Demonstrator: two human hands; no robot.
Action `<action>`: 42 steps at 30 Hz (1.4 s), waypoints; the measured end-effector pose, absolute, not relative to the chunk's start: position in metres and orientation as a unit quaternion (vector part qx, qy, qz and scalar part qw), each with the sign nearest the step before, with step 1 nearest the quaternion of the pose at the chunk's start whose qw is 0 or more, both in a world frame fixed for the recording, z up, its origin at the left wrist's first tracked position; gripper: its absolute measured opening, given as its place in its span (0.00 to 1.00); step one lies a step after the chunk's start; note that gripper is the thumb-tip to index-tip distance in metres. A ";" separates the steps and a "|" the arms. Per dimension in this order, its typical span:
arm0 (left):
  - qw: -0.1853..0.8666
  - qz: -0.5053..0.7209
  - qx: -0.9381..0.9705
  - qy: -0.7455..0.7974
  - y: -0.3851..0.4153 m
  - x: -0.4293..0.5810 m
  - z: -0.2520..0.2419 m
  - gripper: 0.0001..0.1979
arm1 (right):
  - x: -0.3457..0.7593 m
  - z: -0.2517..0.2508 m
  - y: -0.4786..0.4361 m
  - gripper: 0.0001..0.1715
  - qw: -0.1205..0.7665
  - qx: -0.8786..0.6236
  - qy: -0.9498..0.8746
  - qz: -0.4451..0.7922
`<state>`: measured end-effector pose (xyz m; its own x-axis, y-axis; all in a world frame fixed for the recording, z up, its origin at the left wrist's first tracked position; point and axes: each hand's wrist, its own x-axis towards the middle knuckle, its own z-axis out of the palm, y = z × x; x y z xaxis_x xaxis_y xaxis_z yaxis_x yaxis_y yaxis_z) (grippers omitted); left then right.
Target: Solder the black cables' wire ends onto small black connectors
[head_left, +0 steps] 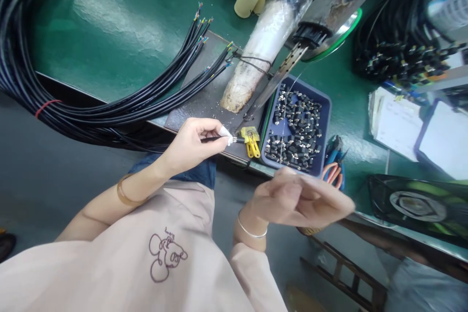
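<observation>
My left hand [199,144] is closed on a black cable [210,139], with a white wrap on one fingertip. The cable's end meets a small black connector [239,140] beside a yellow clip [252,142] at the bench edge. My right hand [296,200] is raised in front of the bench, blurred, with thumb and fingers curled together. A thin silvery solder wire [283,131] runs down across the blue bin to its fingers. Above the clip, a soldering iron [288,63] slants down, its tip near the connector.
The blue bin [328,126] contains many small black connectors. A bundle of black cables [120,112] with stripped ends lies at left. A wrapped tube [263,44] slants above the dark plate [204,75]. Pliers [333,161] lie right of the bin; papers [395,122] lie farther right.
</observation>
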<state>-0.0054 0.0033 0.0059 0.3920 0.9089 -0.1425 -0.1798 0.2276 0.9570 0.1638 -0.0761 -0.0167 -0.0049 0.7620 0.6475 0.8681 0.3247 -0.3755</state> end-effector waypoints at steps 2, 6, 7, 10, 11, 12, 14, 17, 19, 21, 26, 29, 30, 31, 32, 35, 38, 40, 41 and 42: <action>0.691 0.394 0.469 0.384 0.003 -0.006 0.006 0.06 | 0.163 -0.015 -0.077 0.12 0.412 -0.582 -0.698 -0.062; 0.699 0.390 0.464 0.380 0.004 -0.007 0.009 0.05 | 0.155 -0.008 -0.074 0.06 0.451 -0.580 -0.676 -0.058; 0.697 0.392 0.465 0.379 0.005 -0.007 0.009 0.06 | 0.152 -0.007 -0.072 0.06 0.465 -0.575 -0.671 -0.061; 0.688 0.403 0.470 0.378 0.006 -0.005 0.010 0.06 | 0.145 -0.006 -0.064 0.09 0.485 -0.554 -0.671 -0.083; 0.685 0.406 0.471 0.378 0.007 -0.004 0.010 0.06 | 0.144 -0.006 -0.061 0.09 0.483 -0.549 -0.676 -0.091; 0.684 0.408 0.471 0.380 0.008 -0.004 0.010 0.07 | 0.142 -0.006 -0.058 0.09 0.480 -0.546 -0.680 -0.100; 0.684 0.407 0.470 0.382 0.010 -0.003 0.011 0.07 | 0.141 -0.006 -0.054 0.10 0.478 -0.542 -0.683 -0.111; 0.686 0.405 0.467 0.385 0.012 -0.003 0.014 0.07 | 0.140 -0.005 -0.050 0.10 0.478 -0.542 -0.680 -0.120; 0.686 0.403 0.466 0.387 0.012 -0.003 0.016 0.07 | 0.140 -0.003 -0.050 0.11 0.476 -0.543 -0.682 -0.120; 0.687 0.402 0.465 0.387 0.013 -0.003 0.017 0.07 | 0.139 -0.002 -0.050 0.11 0.475 -0.543 -0.683 -0.117; 0.685 0.399 0.471 0.388 0.012 -0.002 0.015 0.06 | 0.141 -0.002 -0.052 0.11 0.486 -0.544 -0.677 -0.101; 0.677 0.399 0.484 0.385 0.011 -0.001 0.011 0.06 | 0.143 -0.002 -0.053 0.09 0.483 -0.553 -0.673 -0.093; 0.674 0.400 0.489 0.383 0.010 -0.001 0.010 0.06 | 0.144 -0.002 -0.053 0.09 0.480 -0.555 -0.673 -0.094; 0.672 0.402 0.492 0.380 0.009 -0.001 0.009 0.05 | 0.145 -0.002 -0.053 0.09 0.477 -0.557 -0.673 -0.096; 0.671 0.404 0.493 0.378 0.009 -0.001 0.009 0.05 | 0.145 -0.002 -0.053 0.08 0.474 -0.558 -0.674 -0.099; 0.668 0.412 0.495 0.373 0.007 -0.001 0.008 0.05 | 0.145 -0.002 -0.053 0.08 0.467 -0.559 -0.677 -0.105; 0.658 0.421 0.500 0.374 0.006 -0.002 0.008 0.05 | 0.144 -0.002 -0.052 0.08 0.462 -0.561 -0.679 -0.109; 0.648 0.431 0.503 0.378 0.005 -0.002 0.008 0.05 | 0.143 -0.002 -0.051 0.08 0.464 -0.559 -0.679 -0.110; 0.641 0.435 0.504 0.381 0.005 -0.002 0.008 0.06 | 0.143 -0.002 -0.050 0.09 0.466 -0.557 -0.679 -0.108; 0.634 0.438 0.507 0.386 0.004 -0.002 0.008 0.06 | 0.143 -0.002 -0.050 0.09 0.468 -0.556 -0.678 -0.106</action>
<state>-0.0016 0.0041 0.0080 0.3173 0.9473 -0.0446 -0.1641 0.1012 0.9812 0.1426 -0.0499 -0.0015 0.0579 0.6557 0.7528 0.8537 0.3583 -0.3778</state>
